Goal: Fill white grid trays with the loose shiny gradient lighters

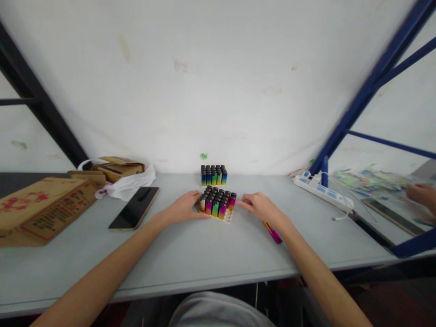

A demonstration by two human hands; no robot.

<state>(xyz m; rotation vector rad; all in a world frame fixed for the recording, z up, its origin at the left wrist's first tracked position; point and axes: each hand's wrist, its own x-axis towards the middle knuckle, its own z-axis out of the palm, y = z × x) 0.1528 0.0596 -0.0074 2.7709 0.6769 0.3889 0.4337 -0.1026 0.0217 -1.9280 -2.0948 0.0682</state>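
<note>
A pale tray [227,217] holds several upright cigarette lighters [215,205] with black tops and shiny pink, green, orange and purple bodies. Bare slots show at its front right corner. My left hand [185,206] grips the tray's left side, thumb along the front edge and fingers behind. Just right of the tray, my right hand [260,205] has bent fingers and a thumb pointing at the rightmost lighter; nothing shows between them. Below that wrist lies a loose pink-purple lighter [274,234], partly covered by the hand.
Behind stands a second block of blue-green-yellow lighters [214,176] near the wall. Left on the table are a phone [135,209], a white plastic bag [131,185] and cardboard boxes [44,206]. A power strip [322,190] with cables lies right. Another person's hand [422,195] is at far right.
</note>
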